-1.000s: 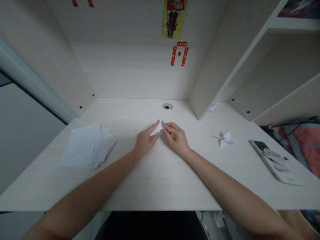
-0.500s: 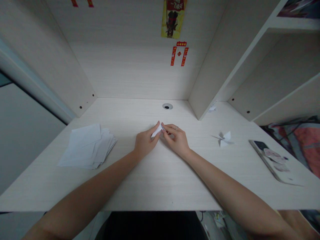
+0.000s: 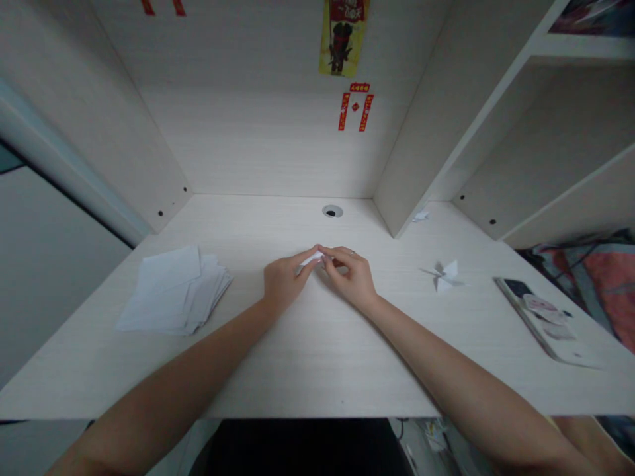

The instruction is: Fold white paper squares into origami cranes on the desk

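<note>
A small folded piece of white paper (image 3: 311, 258) is held between my two hands, over the middle of the desk. My left hand (image 3: 286, 281) pinches its left side between thumb and fingers. From the other side, my right hand (image 3: 351, 272) grips the paper's right end with thumb and fingertips, a ring on one finger. The fingertips of both hands meet at the paper's top. Much of the paper is hidden behind the fingers, so its exact folded shape cannot be made out.
A loose stack of white paper sheets (image 3: 171, 291) lies on the desk (image 3: 297, 377) at left. To the right are a folded white paper pinwheel shape (image 3: 445, 275) and a phone (image 3: 543, 320). A cable hole (image 3: 332, 211) sits near the back panel. A divider (image 3: 401, 198) stands at back right.
My left hand has turned slightly and shifted a little left. The folded paper is tilted flatter, with less of it showing. My right hand has barely moved.
</note>
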`<state>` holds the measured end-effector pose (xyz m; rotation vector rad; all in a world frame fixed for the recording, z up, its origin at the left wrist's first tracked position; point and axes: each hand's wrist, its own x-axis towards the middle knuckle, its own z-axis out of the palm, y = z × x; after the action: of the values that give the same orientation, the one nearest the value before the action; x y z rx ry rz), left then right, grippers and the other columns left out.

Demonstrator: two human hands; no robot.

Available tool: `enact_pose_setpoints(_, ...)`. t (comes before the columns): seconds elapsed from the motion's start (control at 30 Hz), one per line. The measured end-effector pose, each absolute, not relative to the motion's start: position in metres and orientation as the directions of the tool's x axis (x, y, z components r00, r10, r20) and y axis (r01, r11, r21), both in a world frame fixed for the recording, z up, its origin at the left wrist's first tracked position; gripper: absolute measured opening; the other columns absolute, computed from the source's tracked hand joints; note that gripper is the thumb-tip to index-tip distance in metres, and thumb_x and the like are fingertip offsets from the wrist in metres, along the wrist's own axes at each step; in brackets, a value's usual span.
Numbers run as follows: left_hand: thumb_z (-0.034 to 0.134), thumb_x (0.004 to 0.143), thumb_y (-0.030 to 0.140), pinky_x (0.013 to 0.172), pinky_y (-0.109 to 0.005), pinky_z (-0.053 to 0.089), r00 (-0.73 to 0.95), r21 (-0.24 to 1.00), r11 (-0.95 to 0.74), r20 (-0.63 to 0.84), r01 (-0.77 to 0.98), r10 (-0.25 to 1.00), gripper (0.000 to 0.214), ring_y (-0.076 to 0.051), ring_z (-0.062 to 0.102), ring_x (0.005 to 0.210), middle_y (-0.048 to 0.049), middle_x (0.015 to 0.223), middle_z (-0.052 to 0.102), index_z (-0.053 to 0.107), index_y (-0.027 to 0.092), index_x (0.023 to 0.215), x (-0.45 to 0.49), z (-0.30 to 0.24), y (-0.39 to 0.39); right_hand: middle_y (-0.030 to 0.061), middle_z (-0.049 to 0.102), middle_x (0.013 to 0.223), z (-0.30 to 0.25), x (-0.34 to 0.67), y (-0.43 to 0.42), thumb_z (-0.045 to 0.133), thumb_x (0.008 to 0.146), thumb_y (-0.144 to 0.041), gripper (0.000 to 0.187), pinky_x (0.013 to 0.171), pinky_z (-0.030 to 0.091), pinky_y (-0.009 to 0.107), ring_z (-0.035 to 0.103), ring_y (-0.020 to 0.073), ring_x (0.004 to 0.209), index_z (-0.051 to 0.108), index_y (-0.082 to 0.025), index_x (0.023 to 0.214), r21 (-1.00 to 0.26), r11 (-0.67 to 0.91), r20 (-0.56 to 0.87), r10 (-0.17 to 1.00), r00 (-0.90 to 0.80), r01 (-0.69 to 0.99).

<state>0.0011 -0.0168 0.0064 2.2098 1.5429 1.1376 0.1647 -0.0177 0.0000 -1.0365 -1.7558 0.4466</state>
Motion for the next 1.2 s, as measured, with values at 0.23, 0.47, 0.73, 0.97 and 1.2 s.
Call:
enact_pose_setpoints(0.23, 0.055, 0.085, 0.04, 0.084, -0.027, 0.051, 0.15, 0.634, -0.426, 0.442, 0.645, 0.885, 0.031, -0.016, 0.068, 0.089, 0.0, 0.109, 0.068, 0.064, 0.031, 0.113, 0.0003, 0.009, -0.017, 0.0056, 0.067, 0.089, -0.0001, 0.1644, -0.0175, 0.05, 0.087, -0.029, 0.029, 0.063, 0.053, 0.026, 0.061, 0.0139, 0.071, 0.065, -0.023, 0.111, -0.735, 0.528, 0.539, 0.835, -0.107, 0.426)
enact_pose_setpoints(0.47, 0.052, 0.087, 0.037, 0.09, -0.029, 0.05, 0.153, 0.716, -0.447, 0.439, 0.536, 0.885, 0.027, -0.015, 0.065, 0.098, 0.003, 0.113, 0.066, 0.066, 0.03, 0.109, 0.0006, 0.0114, -0.018, 0.0063, 0.066, 0.09, -0.001, 0.1641, -0.0175, 0.051, 0.087, -0.031, 0.029, 0.061, 0.053, 0.027, 0.061, 0.0141, 0.069, 0.065, -0.023, 0.111, -0.77, 0.502, 0.51, 0.855, -0.095, 0.394)
enact_pose_setpoints(0.73, 0.046, 0.09, 0.036, 0.09, -0.028, 0.05, 0.18, 0.737, -0.461, 0.432, 0.494, 0.884, 0.03, -0.015, 0.064, 0.102, 0.0023, 0.115, 0.065, 0.064, 0.029, 0.113, 0.0008, 0.0144, -0.0204, 0.0061, 0.067, 0.091, -0.0031, 0.1648, -0.0161, 0.05, 0.087, -0.03, 0.029, 0.061, 0.053, 0.027, 0.062, 0.0144, 0.069, 0.065, -0.023, 0.11, -0.773, 0.485, 0.496, 0.864, -0.086, 0.41)
enact_pose_setpoints(0.97, 0.042, 0.092, 0.035, 0.083, -0.024, 0.05, 0.171, 0.734, -0.423, 0.395, 0.532, 0.902, 0.032, -0.015, 0.066, 0.096, 0.0015, 0.108, 0.069, 0.062, 0.028, 0.115, 0.0008, 0.014, -0.0198, 0.0065, 0.067, 0.102, -0.004, 0.1662, -0.0129, 0.052, 0.086, -0.031, 0.027, 0.063, 0.054, 0.028, 0.064, 0.0154, 0.077, 0.065, -0.025, 0.109, -0.76, 0.487, 0.51, 0.857, -0.07, 0.43)
enact_pose_setpoints(1.2, 0.043, 0.092, 0.033, 0.085, -0.024, 0.05, 0.182, 0.701, -0.436, 0.409, 0.565, 0.894, 0.029, -0.014, 0.066, 0.097, 0.0029, 0.109, 0.069, 0.063, 0.03, 0.113, 0.0008, 0.013, -0.0189, 0.0052, 0.068, 0.108, -0.0005, 0.1682, -0.0128, 0.061, 0.082, -0.032, 0.022, 0.085, 0.052, 0.036, 0.061, 0.02, 0.102, 0.068, -0.028, 0.103, -0.7, 0.545, 0.588, 0.806, -0.061, 0.461)
